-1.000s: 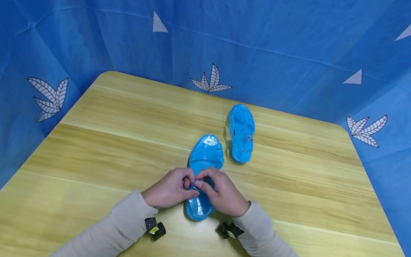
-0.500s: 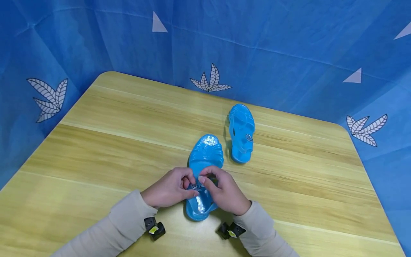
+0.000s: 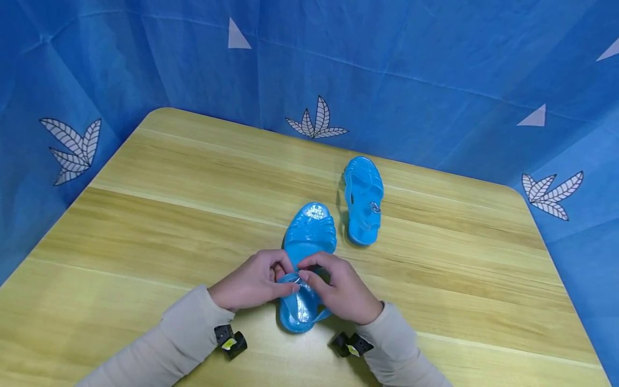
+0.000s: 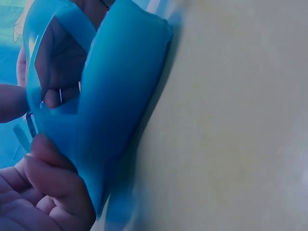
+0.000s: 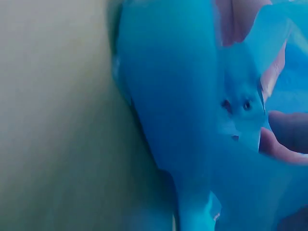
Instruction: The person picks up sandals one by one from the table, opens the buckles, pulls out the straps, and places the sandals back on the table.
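In the head view, a glossy blue jelly sandal (image 3: pixel 309 232) lies on the table between both hands, toe pointing away. My left hand (image 3: pixel 249 282) pinches its ankle strap (image 3: pixel 290 306) by the small metal buckle (image 3: pixel 297 280), on the sandal's left side. From the right, my right hand (image 3: pixel 345 290) pinches the strap close to the buckle with thumb and forefinger. The left wrist view shows the buckle (image 4: pixel 32 124) between fingertips. Small holes appear in the blue strap (image 5: pixel 240 108) in the right wrist view. Fingers partly hide where strap and buckle meet.
A matching blue sandal (image 3: pixel 364 201) lies farther back to the right, its buckle on the right side. The wood-grain table (image 3: pixel 169 215) has a blue patterned curtain (image 3: pixel 387 70) behind it. Wrist cameras (image 3: pixel 231 341) sit on both sleeves.
The strap by the buckle has lifted and now shows under the left thumb. My right fingertips moved slightly right, then came back near the buckle. The other sandal stays put.
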Demonstrator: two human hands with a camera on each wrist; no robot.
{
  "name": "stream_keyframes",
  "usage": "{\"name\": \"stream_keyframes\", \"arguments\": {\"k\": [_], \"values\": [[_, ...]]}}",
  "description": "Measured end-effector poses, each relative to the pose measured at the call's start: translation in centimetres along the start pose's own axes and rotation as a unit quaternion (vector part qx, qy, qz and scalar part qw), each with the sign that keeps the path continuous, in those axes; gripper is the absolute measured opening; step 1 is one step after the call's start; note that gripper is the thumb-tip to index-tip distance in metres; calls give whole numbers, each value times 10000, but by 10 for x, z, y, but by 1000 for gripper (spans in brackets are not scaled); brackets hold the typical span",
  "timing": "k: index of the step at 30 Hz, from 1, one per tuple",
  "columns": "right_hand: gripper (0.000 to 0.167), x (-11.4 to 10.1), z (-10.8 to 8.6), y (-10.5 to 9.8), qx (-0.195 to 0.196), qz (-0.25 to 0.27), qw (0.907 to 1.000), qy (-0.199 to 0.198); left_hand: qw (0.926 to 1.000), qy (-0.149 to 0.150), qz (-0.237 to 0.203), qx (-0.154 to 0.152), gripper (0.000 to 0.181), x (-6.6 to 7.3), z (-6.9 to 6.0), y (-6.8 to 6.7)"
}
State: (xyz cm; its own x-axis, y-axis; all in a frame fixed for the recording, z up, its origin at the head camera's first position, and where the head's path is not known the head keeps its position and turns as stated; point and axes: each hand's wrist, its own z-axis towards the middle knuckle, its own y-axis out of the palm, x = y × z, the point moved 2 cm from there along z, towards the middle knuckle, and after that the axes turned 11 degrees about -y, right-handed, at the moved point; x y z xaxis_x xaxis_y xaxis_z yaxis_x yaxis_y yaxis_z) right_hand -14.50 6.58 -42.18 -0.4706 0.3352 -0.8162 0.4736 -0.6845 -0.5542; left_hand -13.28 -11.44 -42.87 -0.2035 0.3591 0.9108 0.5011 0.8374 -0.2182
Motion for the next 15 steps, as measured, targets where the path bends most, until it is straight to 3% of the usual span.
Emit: {"name": "stream_keyframes", "arguments": {"k": [9, 15], "values": [[21, 2, 0, -8, 12, -393, 9991, -186, 9999, 14, 102, 78, 14, 5, -1, -5], [19, 4, 0, -7, 75, -300, 9993, -195, 9951, 214, 839, 473, 12, 9, 3, -1]]}}
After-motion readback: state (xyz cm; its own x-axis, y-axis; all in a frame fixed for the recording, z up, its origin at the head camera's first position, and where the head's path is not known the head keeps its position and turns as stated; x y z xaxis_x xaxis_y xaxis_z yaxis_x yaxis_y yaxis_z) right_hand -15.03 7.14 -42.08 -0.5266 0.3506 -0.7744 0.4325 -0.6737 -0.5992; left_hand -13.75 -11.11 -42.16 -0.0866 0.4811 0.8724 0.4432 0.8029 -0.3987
